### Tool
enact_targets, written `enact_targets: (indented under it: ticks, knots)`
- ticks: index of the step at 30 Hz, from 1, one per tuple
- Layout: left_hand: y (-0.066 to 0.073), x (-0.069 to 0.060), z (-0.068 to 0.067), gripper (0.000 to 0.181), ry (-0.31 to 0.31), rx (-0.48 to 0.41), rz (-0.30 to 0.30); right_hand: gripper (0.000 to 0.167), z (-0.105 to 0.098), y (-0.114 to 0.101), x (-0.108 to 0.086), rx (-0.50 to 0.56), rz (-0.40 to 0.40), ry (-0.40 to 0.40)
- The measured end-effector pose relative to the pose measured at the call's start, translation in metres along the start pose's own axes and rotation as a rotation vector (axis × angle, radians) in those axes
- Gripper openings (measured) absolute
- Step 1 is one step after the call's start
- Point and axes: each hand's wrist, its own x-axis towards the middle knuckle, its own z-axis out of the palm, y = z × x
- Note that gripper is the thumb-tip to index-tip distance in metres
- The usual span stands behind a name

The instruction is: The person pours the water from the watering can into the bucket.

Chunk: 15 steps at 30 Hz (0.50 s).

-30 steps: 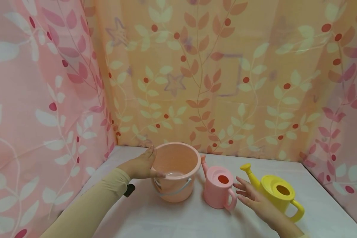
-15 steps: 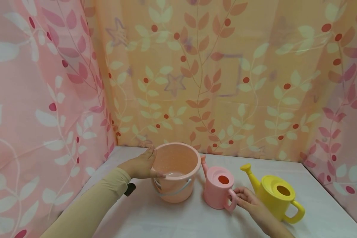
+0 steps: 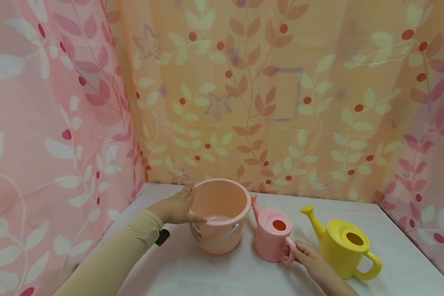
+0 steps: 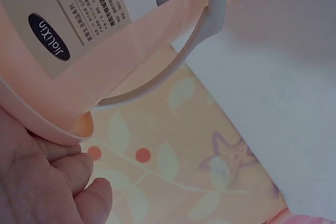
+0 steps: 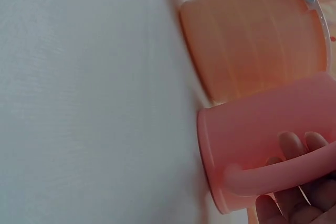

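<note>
My left hand (image 3: 174,205) holds the left rim of a peach-coloured bucket (image 3: 218,199), its thumb lying along the near rim. Curled fingers (image 4: 73,169) sit against the outer rim in the left wrist view. At the bucket's right stands a pink watering can (image 3: 268,242), upright on the table, its spout close to the bucket rim. My right hand (image 3: 312,261) grips the can's handle (image 5: 283,177), with several fingertips passing through the loop in the right wrist view. The bucket's grey carrying handle (image 4: 157,85) hangs down on its near side.
A yellow watering can (image 3: 338,257) stands right of my right hand, spout toward the left. The white-covered table (image 3: 192,277) is bounded by a leaf-patterned curtain (image 3: 222,102) at the back and both sides. A dark object (image 3: 162,237) shows under my left wrist.
My right hand has gone from spread fingers beside the pink watering can to gripping its handle. The left hand and bucket have stayed in place.
</note>
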Motion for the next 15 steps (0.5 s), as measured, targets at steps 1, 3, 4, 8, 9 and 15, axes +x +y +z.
enact_targets:
  ticks: [1,3,4,8,9,15]
  knots:
    - [0.0,0.0,0.0,0.119,0.001,0.002,0.002,0.049,0.0,0.001,0.0,0.01,0.0,-0.008]
    - [0.001,0.0,0.0,0.119,0.005,0.004,0.007,0.05,0.001,0.001,0.0,0.023,-0.002,-0.013]
    - [0.002,0.0,-0.001,0.119,0.008,0.001,0.011,0.051,0.002,0.001,0.0,0.035,-0.004,-0.019]
    - [0.002,0.0,-0.002,0.118,0.013,0.001,0.019,0.052,0.005,0.001,0.001,0.077,0.003,-0.03]
    - [0.002,0.0,-0.001,0.119,0.011,0.002,0.018,0.052,0.006,0.001,0.002,0.088,0.008,-0.034]
    - [0.001,0.0,0.0,0.12,-0.004,-0.006,0.002,0.055,0.011,0.002,0.003,0.104,0.046,-0.011]
